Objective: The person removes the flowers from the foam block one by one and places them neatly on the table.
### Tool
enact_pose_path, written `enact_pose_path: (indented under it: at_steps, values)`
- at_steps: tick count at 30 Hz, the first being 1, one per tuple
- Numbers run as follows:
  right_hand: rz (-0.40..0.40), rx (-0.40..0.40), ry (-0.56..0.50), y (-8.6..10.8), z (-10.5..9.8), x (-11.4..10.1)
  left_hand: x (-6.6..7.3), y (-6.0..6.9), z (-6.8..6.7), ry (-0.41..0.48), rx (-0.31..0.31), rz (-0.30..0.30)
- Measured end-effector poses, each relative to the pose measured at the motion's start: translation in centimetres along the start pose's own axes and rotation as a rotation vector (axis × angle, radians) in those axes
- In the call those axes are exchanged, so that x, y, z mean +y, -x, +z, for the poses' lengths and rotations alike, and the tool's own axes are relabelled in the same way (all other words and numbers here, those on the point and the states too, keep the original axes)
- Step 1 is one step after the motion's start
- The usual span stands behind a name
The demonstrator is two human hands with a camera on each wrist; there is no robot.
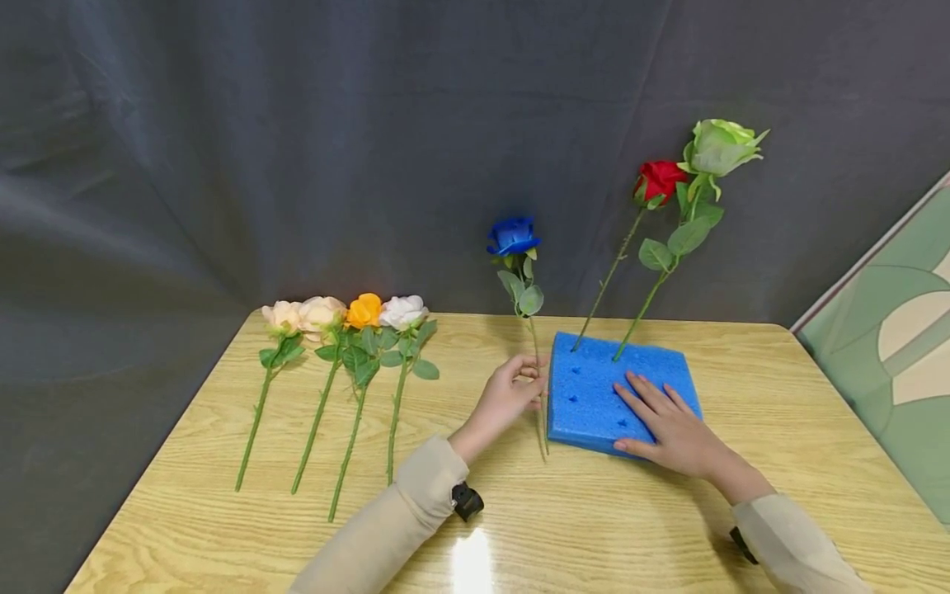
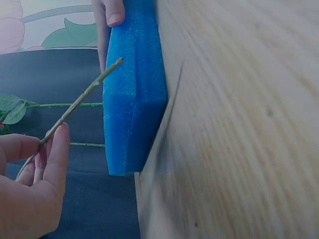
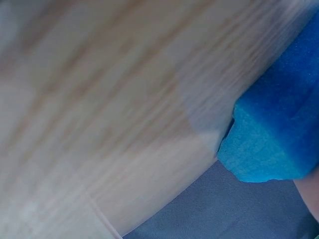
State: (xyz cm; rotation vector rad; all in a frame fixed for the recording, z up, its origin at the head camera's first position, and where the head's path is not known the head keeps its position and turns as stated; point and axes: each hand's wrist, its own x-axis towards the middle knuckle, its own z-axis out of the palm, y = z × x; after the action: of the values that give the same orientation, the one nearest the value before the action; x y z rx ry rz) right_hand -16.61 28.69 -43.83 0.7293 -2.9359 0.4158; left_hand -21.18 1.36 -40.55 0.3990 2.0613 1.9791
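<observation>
My left hand (image 1: 512, 388) pinches the stem of a blue rose (image 1: 514, 237) and holds it upright beside the left edge of a blue foam block (image 1: 594, 421). In the left wrist view, the bare lower end of the stem (image 2: 84, 94) sticks out past the fingers, in front of the block's side. My right hand (image 1: 671, 433) rests flat on the block's near right part, fingers spread. A red rose (image 1: 659, 181) and a pale green rose (image 1: 720, 148) stand in the block's far side, leaning right. Several small holes show in its top.
Left on the wooden table (image 1: 519, 528) lie several loose flowers: two peach ones, including a peach rose (image 1: 282, 317), an orange rose (image 1: 364, 311) and a white rose (image 1: 404, 312). A dark curtain (image 1: 371, 148) hangs behind; a patterned green panel (image 1: 905, 346) stands at the right.
</observation>
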Motion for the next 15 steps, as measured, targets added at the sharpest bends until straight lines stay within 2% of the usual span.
enact_pose_path:
  at_steps: [7,15]
  values:
    - [0.004,-0.01,-0.004,-0.3,-0.2,-0.2,0.0,1.2,-1.1,-0.039,-0.033,-0.004]
    - [-0.004,-0.009,-0.002,-0.5,-0.3,-0.2,-0.5,2.4,-2.2,-0.051,-0.029,-0.098]
